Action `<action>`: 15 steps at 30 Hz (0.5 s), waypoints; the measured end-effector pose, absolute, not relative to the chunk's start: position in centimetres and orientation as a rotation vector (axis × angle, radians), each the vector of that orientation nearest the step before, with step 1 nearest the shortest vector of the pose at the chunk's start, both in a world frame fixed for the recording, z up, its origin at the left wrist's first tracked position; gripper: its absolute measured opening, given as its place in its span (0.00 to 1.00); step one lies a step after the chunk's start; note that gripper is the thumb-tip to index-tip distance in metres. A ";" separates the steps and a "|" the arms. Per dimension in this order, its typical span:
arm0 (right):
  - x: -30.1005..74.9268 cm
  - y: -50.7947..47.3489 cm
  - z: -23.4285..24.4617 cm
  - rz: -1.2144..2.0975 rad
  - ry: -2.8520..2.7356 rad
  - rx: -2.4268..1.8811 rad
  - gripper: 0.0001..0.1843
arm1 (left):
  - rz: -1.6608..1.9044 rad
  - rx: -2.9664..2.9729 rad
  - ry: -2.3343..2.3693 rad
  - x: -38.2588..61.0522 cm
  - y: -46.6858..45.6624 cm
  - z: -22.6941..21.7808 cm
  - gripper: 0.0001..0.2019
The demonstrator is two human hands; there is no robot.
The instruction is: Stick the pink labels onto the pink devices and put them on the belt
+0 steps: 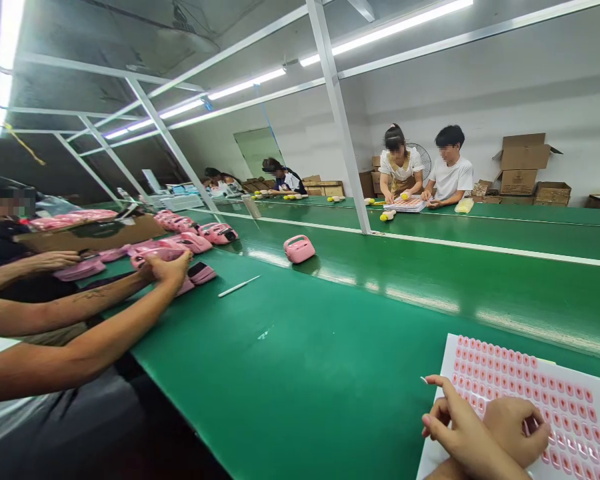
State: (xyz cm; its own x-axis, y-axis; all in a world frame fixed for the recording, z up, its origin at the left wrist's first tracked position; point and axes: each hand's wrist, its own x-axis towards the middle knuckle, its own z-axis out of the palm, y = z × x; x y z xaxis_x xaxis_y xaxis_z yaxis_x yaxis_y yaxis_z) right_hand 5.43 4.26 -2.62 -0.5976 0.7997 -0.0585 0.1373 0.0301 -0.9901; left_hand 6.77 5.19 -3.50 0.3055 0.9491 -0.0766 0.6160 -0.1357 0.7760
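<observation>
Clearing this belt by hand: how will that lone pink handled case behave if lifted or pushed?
The pink case looks like moulded plastic, so probably stiff and fairly light for its size. Its broad base standing on the green belt suggests it would slide rather than roll. The glossy finish may be slippery, but its top handle should help.

A white rectangular card [446, 365] lies at the near right of the green conveyor belt [290, 400], set askew and running out of view past the near edge. Neat rows of small pink rounded nail-shaped pieces [555, 400] cover it, glossy and evenly spaced, with a tiny pale sliver [423, 380] just off its left edge
</observation>
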 end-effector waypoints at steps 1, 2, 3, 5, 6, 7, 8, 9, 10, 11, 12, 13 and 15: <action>5.4 4.3 -2.6 1.613 -1.781 -0.956 0.26 | 0.583 1.844 1.398 6.8 5.2 -3.5 0.08; 5.4 4.3 -2.6 1.613 -1.784 -0.959 0.26 | 0.586 1.842 1.400 6.7 5.1 -3.5 0.08; 5.4 4.3 -2.7 1.612 -1.789 -0.959 0.26 | 0.591 1.842 1.402 6.7 5.1 -3.5 0.08; 5.4 4.3 -2.7 1.604 -1.801 -0.951 0.26 | 0.598 1.842 1.403 6.7 5.1 -3.5 0.08; 5.4 4.3 -2.7 1.601 -1.807 -0.947 0.26 | 0.600 1.842 1.401 6.7 5.1 -3.5 0.08; 5.4 4.3 -2.7 1.598 -1.812 -0.945 0.26 | 0.601 1.841 1.398 6.7 5.1 -3.4 0.08; 5.4 4.3 -2.6 1.595 -1.815 -0.946 0.26 | 0.600 1.840 1.396 6.7 5.1 -3.4 0.08; 5.4 4.3 -2.6 1.592 -1.817 -0.950 0.26 | 0.601 1.839 1.395 6.8 5.1 -3.4 0.08; 5.5 4.3 -2.6 1.589 -1.820 -0.955 0.26 | 0.601 1.838 1.394 6.8 5.2 -3.3 0.08; 5.5 4.3 -2.5 1.587 -1.823 -0.961 0.26 | 0.600 1.838 1.393 6.8 5.2 -3.3 0.08; 5.5 4.2 -2.4 1.585 -1.825 -0.967 0.26 | 0.599 1.839 1.393 6.8 5.2 -3.3 0.08; 5.5 4.2 -2.4 1.585 -1.826 -0.970 0.26 | 0.598 1.839 1.394 6.7 5.2 -3.2 0.08; 5.5 4.1 -2.2 1.589 -1.826 -0.970 0.26 | 0.593 1.841 1.396 6.7 5.2 -3.2 0.08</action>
